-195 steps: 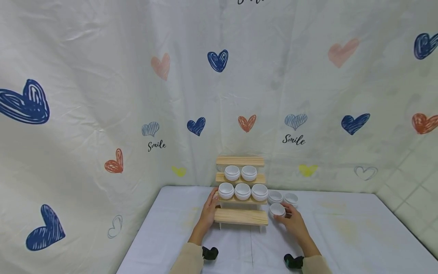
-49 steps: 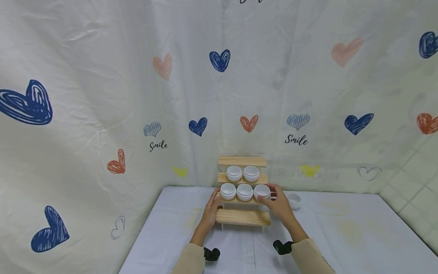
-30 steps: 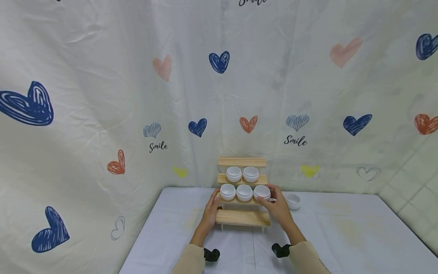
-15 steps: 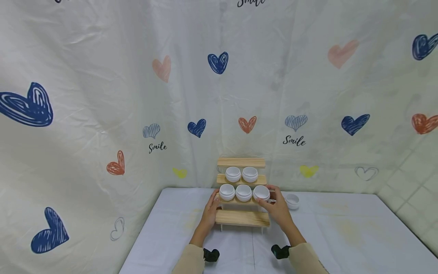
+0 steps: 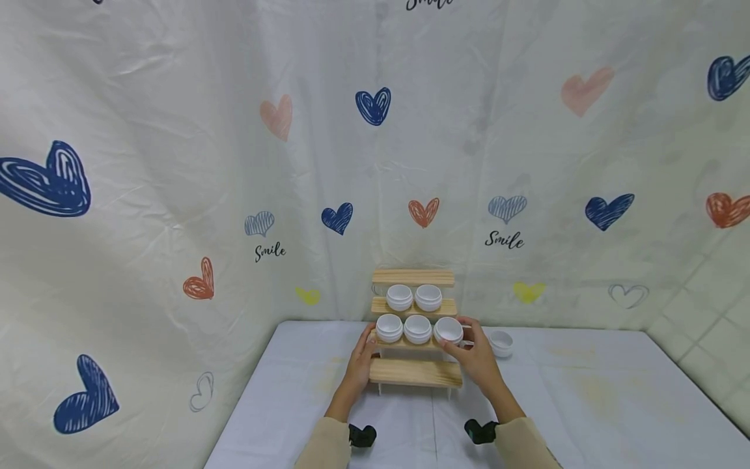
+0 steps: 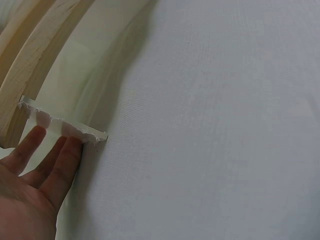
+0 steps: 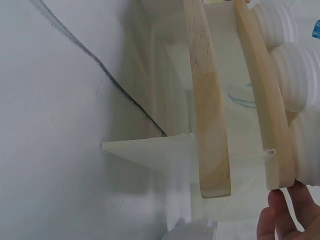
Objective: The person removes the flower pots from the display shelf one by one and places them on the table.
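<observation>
A tiered wooden display stand with white supports stands at the back of the table. My left hand holds its left side at the second shelf from the bottom; in the left wrist view those fingers lie against the white side panel. My right hand grips the rightmost white bowl on that same shelf, thumb at the front, other fingers partly hidden behind. Beside it sit a middle bowl and a left bowl. Two more bowls occupy the shelf above.
To the right of the stand, a white bowl rests on the white cloth-covered table. Another white piece shows partly behind my right hand. The bottom shelf and the top shelf carry nothing. A heart-printed curtain hangs behind.
Since the oldest frame, my right hand has moved up and left from a bowl beside the stand to the shelf's rightmost bowl. Over the last second both hands stay nearly still.
</observation>
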The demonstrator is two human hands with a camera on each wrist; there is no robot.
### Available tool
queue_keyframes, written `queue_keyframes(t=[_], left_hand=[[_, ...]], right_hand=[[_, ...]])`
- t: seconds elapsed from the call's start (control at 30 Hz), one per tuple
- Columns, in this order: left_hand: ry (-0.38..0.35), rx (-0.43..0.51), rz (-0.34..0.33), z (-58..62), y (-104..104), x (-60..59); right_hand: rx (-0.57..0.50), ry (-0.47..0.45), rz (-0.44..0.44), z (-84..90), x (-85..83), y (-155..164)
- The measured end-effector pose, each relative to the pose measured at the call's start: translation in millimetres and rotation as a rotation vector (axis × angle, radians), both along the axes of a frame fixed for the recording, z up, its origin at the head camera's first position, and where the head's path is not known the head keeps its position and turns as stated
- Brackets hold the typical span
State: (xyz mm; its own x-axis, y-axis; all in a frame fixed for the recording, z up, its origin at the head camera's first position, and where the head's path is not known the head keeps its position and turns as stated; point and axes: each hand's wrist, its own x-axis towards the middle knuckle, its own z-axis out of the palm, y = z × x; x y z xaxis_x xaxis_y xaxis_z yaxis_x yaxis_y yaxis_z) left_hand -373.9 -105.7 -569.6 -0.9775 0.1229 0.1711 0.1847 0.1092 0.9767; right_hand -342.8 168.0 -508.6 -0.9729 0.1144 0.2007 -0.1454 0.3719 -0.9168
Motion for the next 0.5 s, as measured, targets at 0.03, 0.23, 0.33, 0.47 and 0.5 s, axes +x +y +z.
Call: queue_keyframes(t=[0.03, 0.23, 0.33, 0.47, 0.5], left_hand=[[-0.004, -0.003, 0.002, -0.3, 0.0, -0.4], [-0.015, 0.007, 0.002, -0.6, 0.3, -1.1], [-0.017, 0.011, 0.006, -0.2, 0.6, -0.6], [-0.016, 0.002, 0.010, -0.4, 0.0, -0.8], [-0.021, -0.002, 0.013, -0.6, -0.1, -1.1]], right_hand=[[-0.001, 0.002, -0.002, 0.1, 0.1, 0.0], [-0.005, 0.013, -0.010, -1.7, 0.5, 0.3], [-0.013, 0.021, -0.018, -3.2, 0.8, -0.1], [-0.034, 0.025, -0.027, -5.9, 0.9, -1.5], [-0.041, 0.025, -0.028, -6.6, 1.1, -1.8]])
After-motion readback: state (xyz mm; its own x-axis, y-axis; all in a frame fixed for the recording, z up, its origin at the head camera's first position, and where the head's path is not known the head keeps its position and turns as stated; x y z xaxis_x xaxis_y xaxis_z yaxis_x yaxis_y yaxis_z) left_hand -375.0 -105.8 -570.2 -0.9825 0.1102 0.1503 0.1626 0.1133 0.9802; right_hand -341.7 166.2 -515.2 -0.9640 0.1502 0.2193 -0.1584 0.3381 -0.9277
